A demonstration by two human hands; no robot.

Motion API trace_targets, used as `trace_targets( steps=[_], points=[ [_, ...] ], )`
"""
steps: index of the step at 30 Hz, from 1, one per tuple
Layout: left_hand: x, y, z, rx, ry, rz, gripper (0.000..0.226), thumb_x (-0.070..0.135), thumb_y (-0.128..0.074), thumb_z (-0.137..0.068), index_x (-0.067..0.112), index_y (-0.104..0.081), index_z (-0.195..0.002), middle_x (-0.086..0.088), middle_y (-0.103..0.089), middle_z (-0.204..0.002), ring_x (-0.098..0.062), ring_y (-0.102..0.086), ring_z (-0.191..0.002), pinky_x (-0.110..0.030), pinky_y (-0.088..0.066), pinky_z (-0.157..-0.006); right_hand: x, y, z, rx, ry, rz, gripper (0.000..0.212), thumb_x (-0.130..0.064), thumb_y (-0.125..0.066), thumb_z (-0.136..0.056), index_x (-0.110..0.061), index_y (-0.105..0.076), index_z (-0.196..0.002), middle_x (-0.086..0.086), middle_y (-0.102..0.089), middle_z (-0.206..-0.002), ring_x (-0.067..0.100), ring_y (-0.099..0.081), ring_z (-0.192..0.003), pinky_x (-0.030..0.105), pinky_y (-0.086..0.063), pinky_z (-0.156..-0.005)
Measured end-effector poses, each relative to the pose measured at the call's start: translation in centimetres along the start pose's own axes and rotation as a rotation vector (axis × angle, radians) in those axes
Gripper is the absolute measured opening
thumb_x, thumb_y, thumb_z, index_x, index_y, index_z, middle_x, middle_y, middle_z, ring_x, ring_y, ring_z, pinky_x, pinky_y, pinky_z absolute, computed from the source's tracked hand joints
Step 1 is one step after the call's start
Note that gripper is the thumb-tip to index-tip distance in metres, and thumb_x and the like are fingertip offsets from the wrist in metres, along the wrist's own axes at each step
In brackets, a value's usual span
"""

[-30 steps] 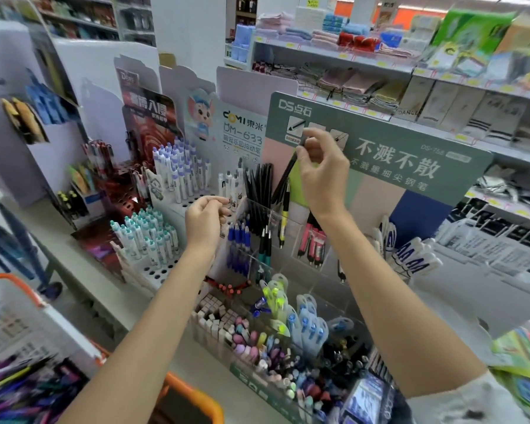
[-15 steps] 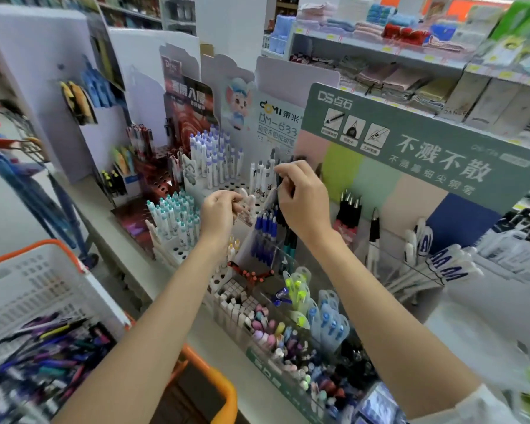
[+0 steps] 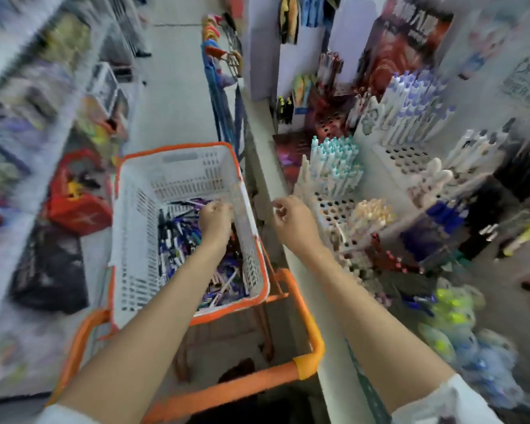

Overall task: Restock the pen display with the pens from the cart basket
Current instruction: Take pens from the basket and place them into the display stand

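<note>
Pens point(image 3: 178, 240) of many colours, mostly blue and purple, lie heaped in the near right part of the white perforated plastic basket point(image 3: 172, 166) with an orange rim. It sits on the orange-handled cart point(image 3: 236, 384), left of the shelf. My left hand point(image 3: 216, 220) is down among them, fingers curled; blur hides whether it grips one. My right hand point(image 3: 291, 220) hangs between the basket and the white hole-punched pen display point(image 3: 331, 206) on the right, fingers curled in, and I cannot tell if they pinch anything. Teal-capped pens point(image 3: 334, 160) stand upright at the display's far side.
</note>
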State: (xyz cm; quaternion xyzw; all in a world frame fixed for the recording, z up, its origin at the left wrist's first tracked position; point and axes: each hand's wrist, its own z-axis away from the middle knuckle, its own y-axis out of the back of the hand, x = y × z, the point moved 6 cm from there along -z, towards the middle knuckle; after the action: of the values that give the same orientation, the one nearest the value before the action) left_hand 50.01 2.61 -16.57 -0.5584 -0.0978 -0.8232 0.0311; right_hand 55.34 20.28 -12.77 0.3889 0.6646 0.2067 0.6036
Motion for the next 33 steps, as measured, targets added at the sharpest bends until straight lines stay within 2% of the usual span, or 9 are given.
trace_targets(
  steps=[7,12,16,18,19,21,23,27,33],
  points=[
    [-7.9,5.5,-6.9,0.131,0.171,-0.087,0.03,0.011,-0.051,-0.09,0.01,-0.048,-0.06,-0.006,-0.049,-0.06,-0.021,-0.038,-0.052,-0.032,-0.031,-0.058,1.8,-10.9,-1.0,-0.204,-0.07,0.096,0.049,-0.009,-0.06,-0.087,0.0,-0.051,-0.134,0.019,-0.053,-0.129,0.038,-0.052,-0.115,0.046,-0.044,-0.092],
    [-13.8,7.5,-10.9,0.169,0.293,-0.282,0.033,0.014,-0.046,-0.096,0.013,-0.044,-0.063,-0.004,-0.043,-0.063,-0.019,-0.033,-0.054,-0.032,-0.026,-0.053,3.9,-16.3,0.2,-0.264,-0.183,0.171,0.082,0.007,-0.05,-0.083,-0.011,-0.012,-0.154,0.014,-0.032,-0.148,0.038,-0.052,-0.11,0.044,-0.05,-0.076],
    [-18.9,8.8,-12.5,0.108,0.362,-0.527,0.035,0.005,-0.047,-0.092,0.012,-0.036,-0.06,-0.005,-0.033,-0.056,-0.019,-0.026,-0.048,-0.026,-0.022,-0.049,4.7,-16.8,0.3,-0.208,-0.193,0.199,0.086,0.011,-0.047,-0.084,-0.015,-0.008,-0.156,0.01,-0.032,-0.149,0.028,-0.055,-0.093,0.032,-0.043,-0.055],
    [-21.5,9.0,-12.6,0.025,0.433,-0.673,0.012,0.017,-0.059,-0.09,0.005,-0.057,-0.091,-0.013,-0.055,-0.081,-0.025,-0.052,-0.061,-0.03,-0.043,-0.055,4.5,-16.8,0.5,-0.191,-0.17,0.183,0.082,0.011,-0.048,-0.085,-0.011,-0.012,-0.156,0.01,-0.037,-0.141,0.023,-0.05,-0.078,0.023,-0.03,-0.048],
    [-23.0,8.9,-12.9,-0.018,0.464,-0.74,0.04,0.025,-0.064,-0.088,0.005,-0.054,-0.122,-0.018,-0.058,-0.11,-0.03,-0.062,-0.085,-0.039,-0.054,-0.071,4.4,-16.7,0.6,-0.189,-0.163,0.183,0.081,0.01,-0.048,-0.085,-0.009,-0.014,-0.155,0.011,-0.038,-0.139,0.021,-0.045,-0.073,0.02,-0.023,-0.047],
    [-24.6,8.1,-13.0,-0.137,0.514,-0.844,0.083,0.032,-0.072,-0.087,0.009,-0.025,-0.152,-0.019,-0.037,-0.149,-0.037,-0.049,-0.127,-0.047,-0.048,-0.1,4.5,-16.6,0.7,-0.183,-0.175,0.19,0.079,0.009,-0.048,-0.085,-0.009,-0.015,-0.155,0.012,-0.039,-0.139,0.018,-0.039,-0.068,0.019,-0.015,-0.046],
    [-25.0,7.0,-13.1,-0.174,0.489,-0.873,0.09,0.029,-0.073,-0.088,0.009,-0.016,-0.155,-0.02,-0.023,-0.158,-0.039,-0.036,-0.139,-0.045,-0.044,-0.104,4.5,-16.5,0.8,-0.185,-0.196,0.199,0.08,0.008,-0.048,-0.086,-0.01,-0.014,-0.156,0.012,-0.038,-0.141,0.016,-0.036,-0.063,0.018,-0.014,-0.046],
    [-25.2,6.5,-13.3,0.042,0.469,-0.828,0.088,0.026,-0.069,-0.092,0.002,-0.011,-0.153,-0.023,-0.023,-0.156,-0.04,-0.027,-0.141,-0.05,-0.042,-0.107,4.5,-16.5,0.9,-0.202,-0.22,0.185,0.081,0.008,-0.05,-0.086,-0.011,-0.014,-0.157,0.012,-0.041,-0.14,0.008,-0.029,-0.055,0.016,-0.014,-0.046],
    [-25.8,6.5,-14.1,0.208,0.535,-0.697,0.118,0.051,-0.078,-0.078,0.009,0.001,-0.156,-0.016,-0.018,-0.161,-0.036,-0.018,-0.147,-0.054,-0.032,-0.112,4.8,-16.4,1.1,-0.207,-0.255,0.175,0.08,0.005,-0.049,-0.089,-0.015,-0.012,-0.158,0.01,-0.044,-0.133,0.004,-0.028,-0.055,0.015,-0.016,-0.047]
  ],
)
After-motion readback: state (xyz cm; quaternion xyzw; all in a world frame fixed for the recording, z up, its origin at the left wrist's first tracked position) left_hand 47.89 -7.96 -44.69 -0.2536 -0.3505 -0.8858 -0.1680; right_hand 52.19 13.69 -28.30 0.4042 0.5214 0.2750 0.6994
